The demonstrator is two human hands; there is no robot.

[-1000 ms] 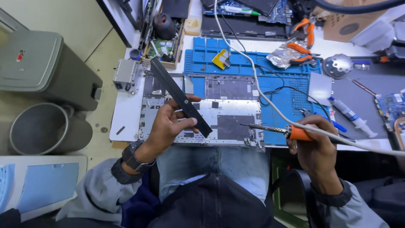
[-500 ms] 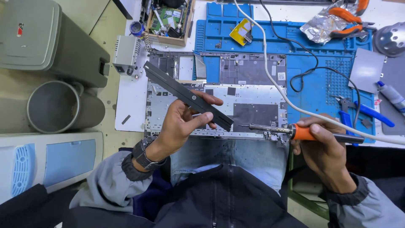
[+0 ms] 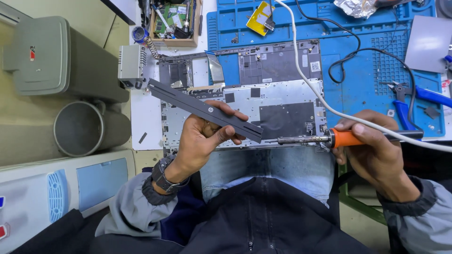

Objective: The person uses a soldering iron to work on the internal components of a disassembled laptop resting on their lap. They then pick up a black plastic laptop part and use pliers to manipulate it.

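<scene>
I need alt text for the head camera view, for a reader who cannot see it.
Seen from above, a person's left hand holds a long dark grey strip while the right hand grips an orange-handled soldering iron, its tip pointing at the strip's end. Below them lies an opened laptop chassis, partly on a blue work mat.

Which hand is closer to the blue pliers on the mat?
Right. The right hand, holding the orange-handled soldering iron, sits just below the blue-handled pliers. The left hand, holding the long dark strip, is far across.
</scene>
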